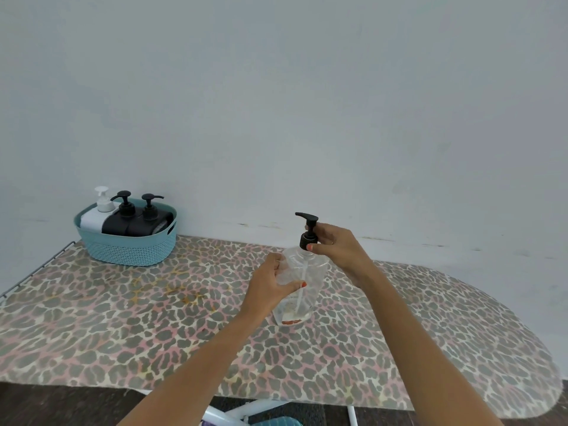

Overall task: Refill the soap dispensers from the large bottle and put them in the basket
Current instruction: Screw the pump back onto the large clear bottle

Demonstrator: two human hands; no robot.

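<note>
A large clear bottle (310, 281) stands on the leopard-print board near the middle, almost empty, with a little residue at its bottom. My left hand (270, 285) grips its body from the left. My right hand (335, 245) holds the collar of its black pump head (308, 230), which sits on the bottle's neck. At the back left, a light blue basket (129, 252) holds one white dispenser (96, 215) and two black dispensers (123, 221) (152, 221), all upright.
The ironing board (153, 318) runs along a pale wall; its rounded end is at the right and a wire rack edge (37, 265) at the left. White legs and dark floor show below the front edge.
</note>
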